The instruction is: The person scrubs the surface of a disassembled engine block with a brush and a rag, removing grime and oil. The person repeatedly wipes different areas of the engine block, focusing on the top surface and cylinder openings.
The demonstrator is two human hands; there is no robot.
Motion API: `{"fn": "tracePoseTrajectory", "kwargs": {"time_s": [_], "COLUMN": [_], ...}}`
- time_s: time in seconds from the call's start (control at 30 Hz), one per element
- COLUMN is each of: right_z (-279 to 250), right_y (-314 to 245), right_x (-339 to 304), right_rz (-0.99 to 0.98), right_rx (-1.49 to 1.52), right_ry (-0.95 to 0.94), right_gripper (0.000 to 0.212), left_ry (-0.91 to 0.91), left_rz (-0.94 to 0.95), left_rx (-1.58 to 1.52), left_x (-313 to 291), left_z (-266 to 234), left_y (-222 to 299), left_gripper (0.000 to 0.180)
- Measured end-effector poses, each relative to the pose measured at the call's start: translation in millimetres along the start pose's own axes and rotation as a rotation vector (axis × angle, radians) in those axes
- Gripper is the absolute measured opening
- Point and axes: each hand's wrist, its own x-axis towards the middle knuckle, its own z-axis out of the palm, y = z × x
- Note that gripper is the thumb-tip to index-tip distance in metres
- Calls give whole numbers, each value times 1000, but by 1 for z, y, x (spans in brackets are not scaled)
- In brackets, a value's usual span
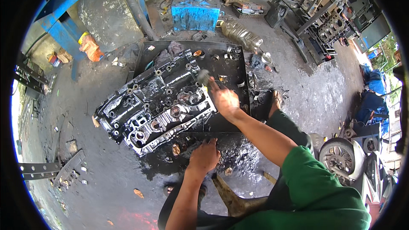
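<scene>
Head view: gripping apparent brush over tray with right hand, fingers curled nearly closed, probably for control; seeing block laid aslant across tray, jutting past its left edge, perhaps for catching drips; holding left hand beyond tray's near edge, perhaps for balance, unable to tell its grasp

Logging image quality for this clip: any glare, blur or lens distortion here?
Head view: glare whitens patches of the right hand and the wet floor; head view: the brush-like tool looks slightly smeared, perhaps from motion; head view: fisheye bending and a black rim, with washed-out daylight near the right edge.
</scene>
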Motion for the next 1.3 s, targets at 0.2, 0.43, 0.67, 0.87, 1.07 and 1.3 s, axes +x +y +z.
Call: {"fn": "tracePoseTrajectory", "kwargs": {"time_s": [0.2, 0.43, 0.67, 0.87, 1.07, 1.3], "right_z": [41, 75, 70, 96, 102, 86], "right_y": [12, -2, -11, 5, 74, 25], "right_x": [-11, -12, -13, -14, -80, -31], "right_rz": [-5, 166, 46, 209, 292, 435], "right_rx": [267, 243, 406, 573, 598, 841], "right_ry": [393, 44, 262, 76, -5, -85], "right_gripper": [47, 55, 60, 69, 57, 46], "left_ry": [-137, -110, -116, -107, -175, -133], "left_rz": [-99, -43, -68, -31, -103, -79], "left_rx": [13, -29, -87, -65, -31, 9], "left_x": [5, 15, 19, 28, 28, 25], "left_z": [4, 1, 3, 5, 1, 6], "left_y": [-11, -10, -6, -4, -4, -8], "left_gripper": [49, 53, 52, 51, 50, 50]}}
